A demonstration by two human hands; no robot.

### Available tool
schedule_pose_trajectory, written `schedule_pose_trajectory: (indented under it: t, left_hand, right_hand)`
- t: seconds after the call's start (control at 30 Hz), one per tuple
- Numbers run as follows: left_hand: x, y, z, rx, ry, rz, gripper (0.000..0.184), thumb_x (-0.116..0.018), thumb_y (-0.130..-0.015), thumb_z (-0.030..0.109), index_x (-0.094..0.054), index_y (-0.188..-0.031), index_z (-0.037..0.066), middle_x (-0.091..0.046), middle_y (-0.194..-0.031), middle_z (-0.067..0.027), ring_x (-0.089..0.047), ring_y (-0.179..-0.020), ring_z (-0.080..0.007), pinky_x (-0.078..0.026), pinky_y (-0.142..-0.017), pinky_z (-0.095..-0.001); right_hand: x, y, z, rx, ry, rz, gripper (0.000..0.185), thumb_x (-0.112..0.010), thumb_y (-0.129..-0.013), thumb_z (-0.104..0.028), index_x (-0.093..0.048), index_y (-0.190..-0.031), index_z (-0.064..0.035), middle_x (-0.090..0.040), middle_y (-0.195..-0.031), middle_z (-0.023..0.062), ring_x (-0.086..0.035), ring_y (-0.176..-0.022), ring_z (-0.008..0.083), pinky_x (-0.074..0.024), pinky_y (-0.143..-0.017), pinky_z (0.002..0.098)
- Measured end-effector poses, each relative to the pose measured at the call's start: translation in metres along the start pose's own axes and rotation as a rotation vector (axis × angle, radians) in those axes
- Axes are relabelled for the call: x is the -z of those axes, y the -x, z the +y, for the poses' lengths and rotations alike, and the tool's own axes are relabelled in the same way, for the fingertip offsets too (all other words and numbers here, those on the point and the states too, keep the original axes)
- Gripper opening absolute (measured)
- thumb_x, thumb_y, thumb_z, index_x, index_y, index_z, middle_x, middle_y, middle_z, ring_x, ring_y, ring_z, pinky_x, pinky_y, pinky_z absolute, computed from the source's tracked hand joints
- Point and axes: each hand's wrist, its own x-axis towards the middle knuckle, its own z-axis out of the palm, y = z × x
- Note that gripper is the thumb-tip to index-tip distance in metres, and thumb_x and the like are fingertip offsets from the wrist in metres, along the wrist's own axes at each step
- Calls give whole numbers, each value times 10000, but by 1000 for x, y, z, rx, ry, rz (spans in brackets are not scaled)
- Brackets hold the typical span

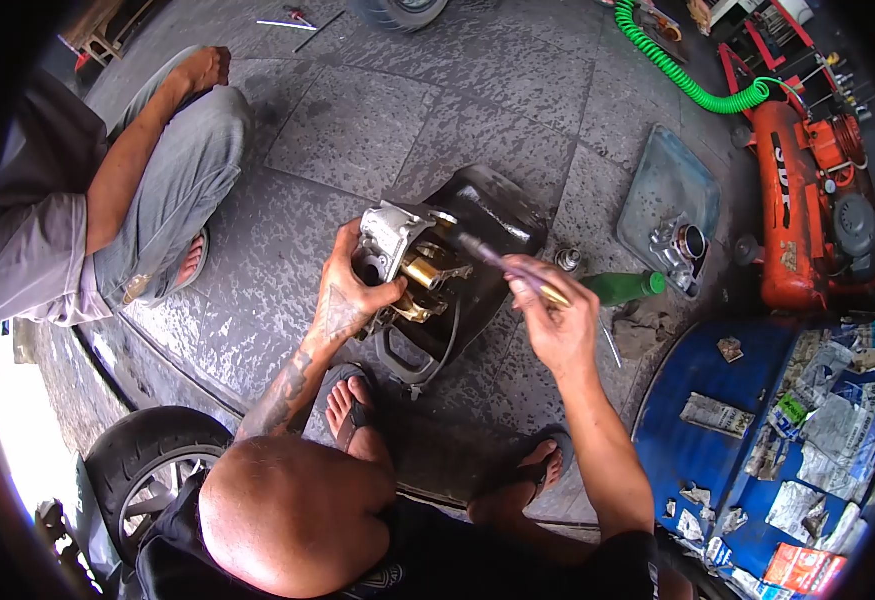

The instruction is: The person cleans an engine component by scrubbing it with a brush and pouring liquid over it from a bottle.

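Note:
My left hand (351, 285) is wrapped round a metal engine part (390, 238), silver on its near face and golden-brown inside, which looks like a cylinder head. It is held up over a black pan (493, 225) with a dark, wet-looking inside. In my right hand (561, 325) is a brush (528, 268) with a purplish handle, its dark tip pointing left at the engine part. Whether the tip touches the metal I cannot tell. Just right of the pan are a small metal piece (568, 259) and a green bottle (626, 288) lying on its side.
Another person (173, 170) sits at the left. A grey-blue tray (658, 180) holds metal parts (680, 245). Farther right are a red compressor (786, 205), a green coiled hose (688, 85) and a blue drum (703, 375). A wheel (158, 470) stands at lower left.

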Motion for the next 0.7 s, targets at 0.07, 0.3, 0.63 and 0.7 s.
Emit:
schedule_pose_trajectory:
  t: [0.07, 0.3, 0.63, 0.7]
  left_hand:
    - [1, -1, 2, -16, 52, -20, 767, -763, -632, 128, -427, -1305, -19, -631, -1068, -126, -601, -1009, -195, -449, -922, -317]
    - [-1, 4, -2, -104, 31, -61, 804, -750, -614, 108, -408, -1329, -25, -626, -1090, -131, -596, -1041, -202, -432, -951, -317]
    - [-10, 8, 0, -108, 170, -30, 816, -742, -616, 84, -392, -1344, -32, -589, -1182, -140, -554, -1146, -223, -383, -1033, -343]
    - [-8, 8, -2, -119, 158, -38, 823, -741, -617, 79, -382, -1349, -36, -582, -1194, -140, -548, -1152, -226, -379, -1038, -345]
  right_hand:
    - [3, -5, 2, 68, 109, -76, 138, -671, -863, -48, -703, -991, -9, -717, -984, 129, -710, -857, 236, -551, -772, 327]
    - [-5, -19, -31, 272, 195, -120, 120, -642, -877, -85, -685, -970, -24, -697, -935, 160, -687, -832, 334, -554, -729, 390]
    - [-8, -34, -36, 222, 270, -227, 181, -652, -868, -72, -686, -1037, -18, -712, -983, 144, -712, -847, 262, -548, -732, 330]
    - [-3, -32, -35, 192, 184, -183, 182, -647, -864, -98, -670, -1033, -34, -694, -931, 159, -688, -754, 333, -557, -675, 384]
